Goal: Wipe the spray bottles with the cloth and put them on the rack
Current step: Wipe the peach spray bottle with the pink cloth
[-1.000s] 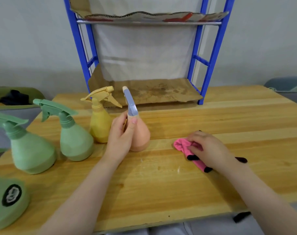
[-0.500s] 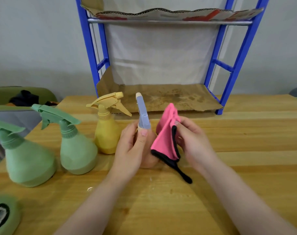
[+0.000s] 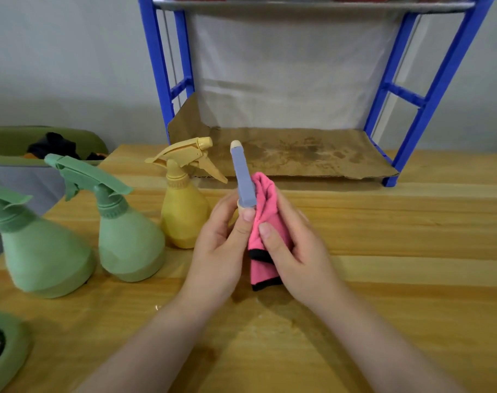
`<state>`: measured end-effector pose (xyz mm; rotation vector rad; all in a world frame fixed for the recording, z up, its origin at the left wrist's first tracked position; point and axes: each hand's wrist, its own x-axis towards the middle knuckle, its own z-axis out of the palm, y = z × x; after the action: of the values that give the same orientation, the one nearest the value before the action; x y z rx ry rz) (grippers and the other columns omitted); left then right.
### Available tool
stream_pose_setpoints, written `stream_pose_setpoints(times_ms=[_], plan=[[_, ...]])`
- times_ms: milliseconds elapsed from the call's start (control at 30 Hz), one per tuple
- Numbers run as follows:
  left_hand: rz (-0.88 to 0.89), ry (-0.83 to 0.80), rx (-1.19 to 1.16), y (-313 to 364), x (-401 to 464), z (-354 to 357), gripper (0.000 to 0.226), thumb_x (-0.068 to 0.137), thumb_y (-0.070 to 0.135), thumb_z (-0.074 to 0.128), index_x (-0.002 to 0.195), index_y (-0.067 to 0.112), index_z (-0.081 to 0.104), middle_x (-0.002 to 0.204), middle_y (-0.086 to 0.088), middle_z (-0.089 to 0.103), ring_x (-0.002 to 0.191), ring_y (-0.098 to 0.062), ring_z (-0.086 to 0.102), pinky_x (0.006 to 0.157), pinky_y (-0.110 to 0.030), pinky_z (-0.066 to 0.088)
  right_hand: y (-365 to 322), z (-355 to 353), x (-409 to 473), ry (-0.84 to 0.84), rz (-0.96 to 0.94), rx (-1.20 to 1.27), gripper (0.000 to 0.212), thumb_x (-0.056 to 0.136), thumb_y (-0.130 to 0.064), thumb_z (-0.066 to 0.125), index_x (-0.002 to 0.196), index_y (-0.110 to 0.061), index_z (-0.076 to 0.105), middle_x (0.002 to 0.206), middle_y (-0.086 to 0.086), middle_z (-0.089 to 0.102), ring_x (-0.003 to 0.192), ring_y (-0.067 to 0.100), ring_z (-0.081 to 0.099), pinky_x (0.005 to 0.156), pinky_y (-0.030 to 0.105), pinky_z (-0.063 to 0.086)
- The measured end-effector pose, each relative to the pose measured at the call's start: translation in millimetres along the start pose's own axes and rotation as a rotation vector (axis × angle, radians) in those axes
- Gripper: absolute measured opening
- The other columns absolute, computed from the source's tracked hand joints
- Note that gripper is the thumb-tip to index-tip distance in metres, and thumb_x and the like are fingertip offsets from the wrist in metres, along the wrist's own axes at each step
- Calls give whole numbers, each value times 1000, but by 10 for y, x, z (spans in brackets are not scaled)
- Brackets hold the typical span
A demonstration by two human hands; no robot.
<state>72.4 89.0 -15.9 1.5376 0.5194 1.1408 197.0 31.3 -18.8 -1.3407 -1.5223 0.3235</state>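
Yellow bottle (image 3: 184, 217) beside left hand (image 3: 219, 248)

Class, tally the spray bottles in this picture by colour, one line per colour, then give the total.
Green spray bottles: 2, and
Yellow spray bottle: 1
Peach bottle with blue trigger head, gripped in the left hand: 1
Total: 4
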Motion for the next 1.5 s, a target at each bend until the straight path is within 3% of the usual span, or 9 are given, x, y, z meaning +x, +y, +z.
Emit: stream_pose_setpoints(times_ms=[133, 367, 500, 633, 867, 967, 1100, 1300, 1500], plan=[[57, -18, 10, 35, -7, -15, 40, 94, 39, 53, 131, 23, 59, 131, -7, 59, 127, -27, 52, 108, -57, 39, -14, 13, -11, -52, -16, 56, 64, 95, -46, 52, 151, -41, 22, 148, -18, 46, 136, 4, 44, 110, 35, 40], [164, -20, 0, 95, 16, -77, 31, 95, 34, 54, 124, 35, 64, 136, -2, 57, 133, -29, 47, 110, -55, 37, 2, 5, -22, -55, 11, 152, 41, 93, -56, 51, 131, -53, 37, 130, -17, 59, 120, 2, 57, 97, 23, 46], [164, 68, -170, 164, 30, -123, 32, 88, 49, 63, 117, 36, 68, 131, 0, 62, 128, -19, 53, 104, -37, 44, 41, 17, -51, -54, 57, 247, 50, 91, -67, 40, 137, -48, 33, 130, -36, 53, 126, -6, 50, 100, 12, 38], [220, 127, -268, 242, 31, -90, 43, 86, 41, 58, 121, 16, 59, 120, 12, 66, 118, -7, 56, 98, -25, 44, 64, 24, -30, -37, 129, 365, 41, 97, -56, 32, 135, -41, 34, 124, -49, 49, 125, -21, 41, 98, 0, 29], [160, 60, -184, 253, 17, -100, 49, 91, 41, 54, 127, 8, 56, 126, 4, 65, 123, -15, 57, 101, -34, 46, 43, -18, -6, -45, 93, 392, 44, 99, -47, 41, 141, -33, 38, 136, -35, 52, 134, -8, 43, 106, 9, 32], [112, -72, -50, 207, -29, -102, 45, 94, 49, 56, 131, 24, 60, 138, -9, 56, 133, -30, 48, 111, -54, 36, 0, -52, -8, -67, -5, 276, 52, 97, -56, 42, 144, -32, 38, 144, -13, 53, 136, 9, 47, 110, 29, 39], [142, -182, 68, 209, -63, -35, 36, 97, 49, 48, 132, 47, 53, 141, 6, 53, 137, -23, 43, 112, -46, 37, -133, -101, -8, -71, -62, 113, 31, 96, -52, 47, 126, -47, 44, 118, -6, 66, 109, 13, 64, 89, 41, 52], [111, -218, -58, 195, -31, -79, 36, 91, 34, 51, 124, 42, 64, 139, -3, 54, 135, -27, 45, 113, -49, 35, -200, -54, -34, -16, -63, -19, 36, 95, -47, 48, 117, -19, 53, 98, -5, 64, 88, 15, 61, 74, 40, 51], [117, -126, -125, 263, -61, -44, 34, 78, 42, 75, 112, 36, 72, 133, -8, 60, 130, -26, 52, 106, -42, 42, -156, -2, -57, 48, -133, -114, 37, 95, -42, 52, 116, -12, 55, 103, -6, 60, 94, 10, 57, 80, 29, 47]])
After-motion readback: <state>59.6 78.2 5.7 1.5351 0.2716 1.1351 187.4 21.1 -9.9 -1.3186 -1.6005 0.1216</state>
